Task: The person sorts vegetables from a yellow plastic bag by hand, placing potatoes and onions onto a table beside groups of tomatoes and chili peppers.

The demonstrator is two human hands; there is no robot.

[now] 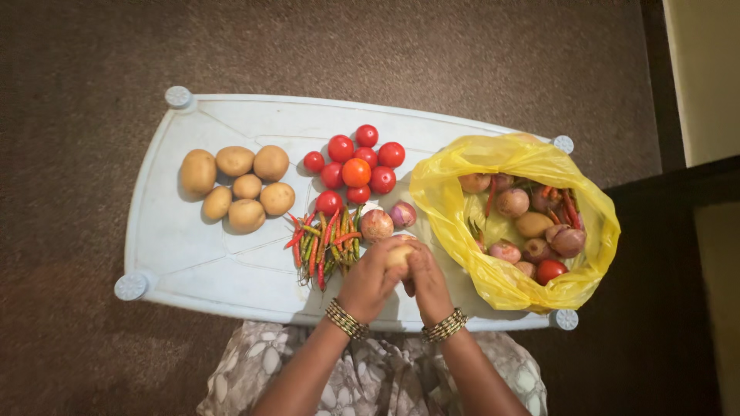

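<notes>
My left hand (370, 281) and my right hand (426, 283) meet over the near edge of a pale blue plastic table (185, 254). Both are closed around one pale round vegetable (399, 254), probably a potato or onion; most of it is hidden by my fingers. Just beyond my hands lie two purple onions (388, 219) and a heap of red and green chillies (327, 243). An open yellow plastic bag (455, 181) to the right holds onions, potatoes, chillies and a tomato.
Several potatoes (237, 187) are grouped on the table's left. A cluster of red tomatoes (356, 166) sits at the middle back. Brown carpet (85, 92) surrounds the table. A dark piece of furniture (678, 293) stands to the right. My patterned skirt shows below.
</notes>
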